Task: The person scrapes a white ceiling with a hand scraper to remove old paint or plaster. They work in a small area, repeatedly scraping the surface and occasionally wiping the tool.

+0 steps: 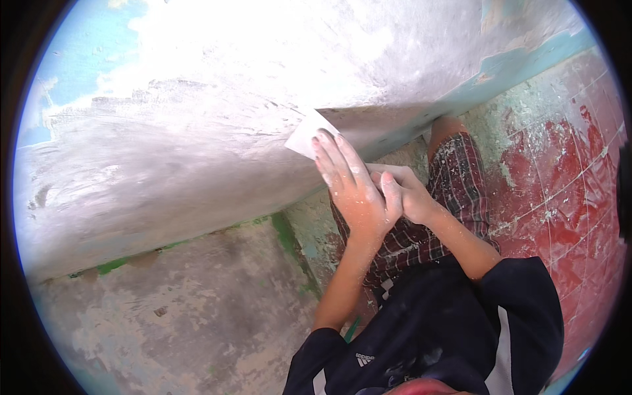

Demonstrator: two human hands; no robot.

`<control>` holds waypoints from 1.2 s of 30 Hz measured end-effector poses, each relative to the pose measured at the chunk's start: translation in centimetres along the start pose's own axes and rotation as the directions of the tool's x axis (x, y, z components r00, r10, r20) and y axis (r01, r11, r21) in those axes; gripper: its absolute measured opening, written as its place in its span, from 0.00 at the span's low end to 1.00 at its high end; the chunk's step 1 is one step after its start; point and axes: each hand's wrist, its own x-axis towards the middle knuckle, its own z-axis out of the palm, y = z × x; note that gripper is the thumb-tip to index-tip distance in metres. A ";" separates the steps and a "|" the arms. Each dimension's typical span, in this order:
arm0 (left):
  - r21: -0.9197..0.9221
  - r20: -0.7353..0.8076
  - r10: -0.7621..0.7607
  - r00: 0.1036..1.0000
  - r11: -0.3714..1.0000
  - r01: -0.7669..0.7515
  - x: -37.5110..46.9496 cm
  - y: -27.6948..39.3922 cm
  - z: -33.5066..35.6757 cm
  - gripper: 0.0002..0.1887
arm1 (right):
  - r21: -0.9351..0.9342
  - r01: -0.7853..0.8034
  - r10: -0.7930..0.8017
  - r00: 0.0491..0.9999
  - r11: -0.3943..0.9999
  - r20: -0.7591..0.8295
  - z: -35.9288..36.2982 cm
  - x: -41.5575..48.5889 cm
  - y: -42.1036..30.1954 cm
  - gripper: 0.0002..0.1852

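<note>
My left hand (353,190) lies with its fingers stretched over a thin, flat scraper (308,133), square-cornered and pale, which looks like a putty scraper. The scraper's far edge meets a wall (197,133) smeared with white putty or plaster. Close against the left palm, my right hand (412,190) is curled around what looks like the scraper's handle, though that part is hidden. My left thumb rests across the right hand. White residue dusts the fingers and forearms.
Old light-blue paint (94,54) shows at the wall's upper left. Below the wall is a mottled grey surface (197,296) with green paint along its edge. Red floor tiles (553,197), spattered white, extend to the right. My bent leg in plaid shorts (456,182) is close to the wall.
</note>
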 end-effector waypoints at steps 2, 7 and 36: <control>0.030 -0.060 0.036 0.998 0.999 -0.035 1.7 -0.1 -1.2 0.39 | 0.006 0.019 -0.019 1.000 1.000 0.022 0.4 1.1 -0.6 0.20; 0.104 -0.053 0.068 0.996 0.993 -0.062 3.9 1.1 -4.2 0.39 | 0.071 0.072 -0.076 0.996 0.995 0.048 1.7 1.6 -1.2 0.21; 0.005 0.016 0.053 0.998 0.999 -0.053 0.7 0.6 -0.7 0.38 | 0.097 -0.031 0.036 0.998 0.995 -0.054 0.1 -0.8 1.4 0.19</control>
